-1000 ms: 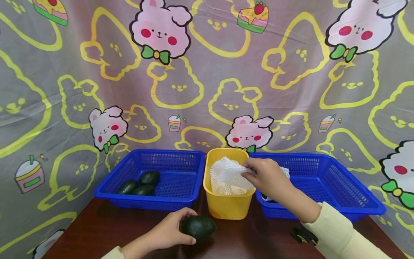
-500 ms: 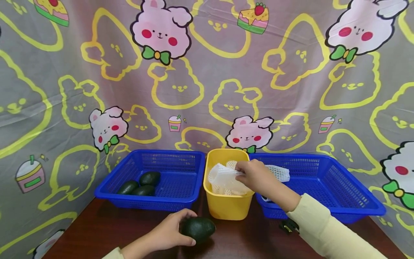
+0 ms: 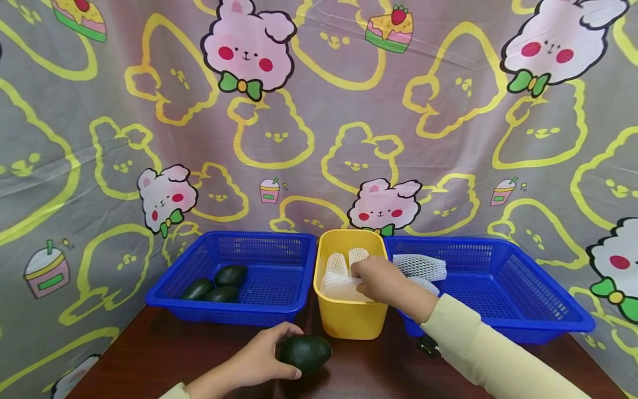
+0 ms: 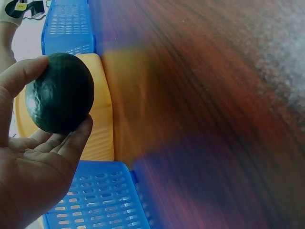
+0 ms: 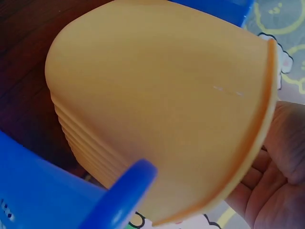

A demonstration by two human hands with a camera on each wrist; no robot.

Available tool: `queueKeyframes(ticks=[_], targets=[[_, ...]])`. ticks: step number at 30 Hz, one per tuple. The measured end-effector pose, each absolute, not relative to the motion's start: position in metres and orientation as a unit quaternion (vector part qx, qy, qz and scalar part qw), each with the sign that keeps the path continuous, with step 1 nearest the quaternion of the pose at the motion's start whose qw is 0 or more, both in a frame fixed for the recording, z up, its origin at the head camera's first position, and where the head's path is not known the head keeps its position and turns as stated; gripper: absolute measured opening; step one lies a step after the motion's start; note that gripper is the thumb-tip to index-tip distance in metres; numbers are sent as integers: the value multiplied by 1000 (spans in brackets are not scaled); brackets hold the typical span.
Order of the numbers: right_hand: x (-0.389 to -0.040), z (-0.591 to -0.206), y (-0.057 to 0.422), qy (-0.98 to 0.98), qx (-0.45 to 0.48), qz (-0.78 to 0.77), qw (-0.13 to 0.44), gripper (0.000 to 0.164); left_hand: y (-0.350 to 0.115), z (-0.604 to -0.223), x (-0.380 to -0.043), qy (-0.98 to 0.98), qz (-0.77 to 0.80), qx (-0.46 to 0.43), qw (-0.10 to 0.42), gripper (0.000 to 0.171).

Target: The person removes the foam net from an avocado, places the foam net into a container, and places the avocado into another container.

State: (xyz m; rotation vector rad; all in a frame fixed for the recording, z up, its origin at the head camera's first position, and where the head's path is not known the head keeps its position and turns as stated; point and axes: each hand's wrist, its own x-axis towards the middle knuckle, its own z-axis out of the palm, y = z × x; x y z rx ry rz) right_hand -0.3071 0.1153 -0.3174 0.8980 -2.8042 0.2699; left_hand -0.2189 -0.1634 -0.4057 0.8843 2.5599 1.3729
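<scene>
My left hand (image 3: pixel 261 354) holds a dark green avocado (image 3: pixel 306 353) low over the brown table, thumb on one side and fingers on the other. In the left wrist view the avocado (image 4: pixel 61 93) fills the grip. My right hand (image 3: pixel 379 280) reaches over the rim of the yellow bin (image 3: pixel 351 321), fingertips pinching a white foam net sleeve (image 3: pixel 340 287) inside it. More foam net sleeves (image 3: pixel 358 255) stand in the bin. In the right wrist view the bin's wall (image 5: pixel 162 95) hides the fingertips of the right hand (image 5: pixel 276 186).
Left of the bin, a blue basket (image 3: pixel 249 316) contains 3 avocados (image 3: pixel 231 275). To its right, another blue basket (image 3: pixel 533 327) holds white-netted pieces (image 3: pixel 421 267), partly behind my right arm. A patterned cloth (image 3: pixel 319 138) hangs behind everything.
My right hand has moved left and down with the foam net sleeve, deeper into the yellow bin. More of the netted pieces in the right basket now show. The left hand and its avocado stay put.
</scene>
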Motion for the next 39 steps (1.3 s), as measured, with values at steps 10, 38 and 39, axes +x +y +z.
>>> queueKeyframes(ticks=[10,38,39], targets=[[-321,-324,105,-940,339,39,20,33,-164,-408,-220,844,448,292,47,57],[-337,-338,93,-933,341,-22,-112,31,-165,-404,-221,844,445,298,38,57],[-338,-337,93,-932,343,-25,-112,29,-165,-404,-221,844,444,299,37,57]])
